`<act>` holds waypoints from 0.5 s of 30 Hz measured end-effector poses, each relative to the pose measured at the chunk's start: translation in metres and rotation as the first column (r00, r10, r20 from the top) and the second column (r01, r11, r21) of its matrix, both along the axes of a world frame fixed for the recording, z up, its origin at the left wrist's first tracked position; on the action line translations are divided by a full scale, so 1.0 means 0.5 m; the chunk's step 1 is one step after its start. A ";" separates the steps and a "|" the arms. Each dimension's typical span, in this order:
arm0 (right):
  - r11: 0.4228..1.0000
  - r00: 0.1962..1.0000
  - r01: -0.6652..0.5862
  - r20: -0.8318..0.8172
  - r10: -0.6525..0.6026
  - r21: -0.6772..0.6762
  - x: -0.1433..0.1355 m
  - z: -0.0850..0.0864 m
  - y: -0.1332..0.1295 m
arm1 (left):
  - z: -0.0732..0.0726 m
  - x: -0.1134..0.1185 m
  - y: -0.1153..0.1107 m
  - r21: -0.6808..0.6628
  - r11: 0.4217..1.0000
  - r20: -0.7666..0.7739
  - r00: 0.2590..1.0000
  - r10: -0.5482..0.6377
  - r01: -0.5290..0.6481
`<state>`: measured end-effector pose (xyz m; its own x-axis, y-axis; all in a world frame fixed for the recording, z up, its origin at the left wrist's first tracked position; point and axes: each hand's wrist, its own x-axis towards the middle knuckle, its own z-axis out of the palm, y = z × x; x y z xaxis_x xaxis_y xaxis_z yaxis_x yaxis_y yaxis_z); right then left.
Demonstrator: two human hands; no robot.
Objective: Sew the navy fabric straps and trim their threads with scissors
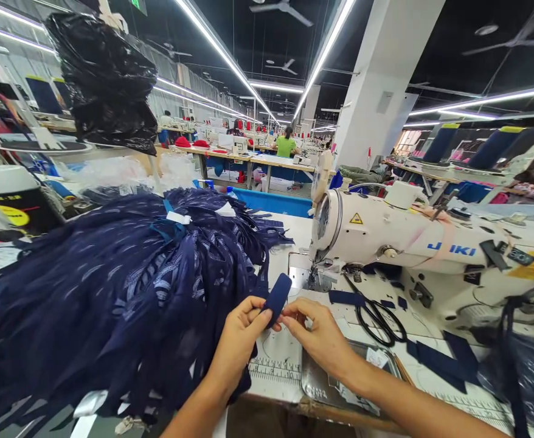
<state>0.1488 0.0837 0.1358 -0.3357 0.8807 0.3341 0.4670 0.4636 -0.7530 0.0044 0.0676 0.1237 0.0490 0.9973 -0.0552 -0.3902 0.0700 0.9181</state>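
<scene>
A small navy fabric strip (278, 294) with a rounded end is pinched between the thumb and fingers of my left hand (244, 325). My right hand (315, 331) has its thumb and fingertips closed at the strip's lower right edge; whether they grip the fabric or a thread there is too small to tell. Just beyond both hands is the needle area of a white sewing machine (385, 225). Black-handled scissors (381, 319) lie to the right of my right hand, beside another navy piece (346, 297).
A large heap of navy garment pieces (112, 274) covers the left side. At the right lie cut navy pieces (440, 362) and a plastic-wrapped bundle (527, 371). A metal tray (317, 377) sits at the table's front edge. A person in green (286, 146) is far ahead.
</scene>
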 end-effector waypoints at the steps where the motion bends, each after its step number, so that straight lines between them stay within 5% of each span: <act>1: 1.000 1.000 0.003 0.002 -0.003 -0.007 -0.003 0.001 0.000 | 0.000 0.002 0.000 -0.008 1.000 0.014 1.000 0.012 -0.012; 6: 1.000 1.000 0.018 0.015 -0.018 0.004 -0.008 0.003 -0.001 | -0.004 0.010 0.001 -0.014 0.998 0.078 0.995 0.065 -0.064; 15: 0.950 0.980 0.055 0.165 -0.111 0.308 -0.009 0.000 -0.004 | 0.004 0.032 -0.017 0.072 0.973 0.023 0.975 0.220 -0.221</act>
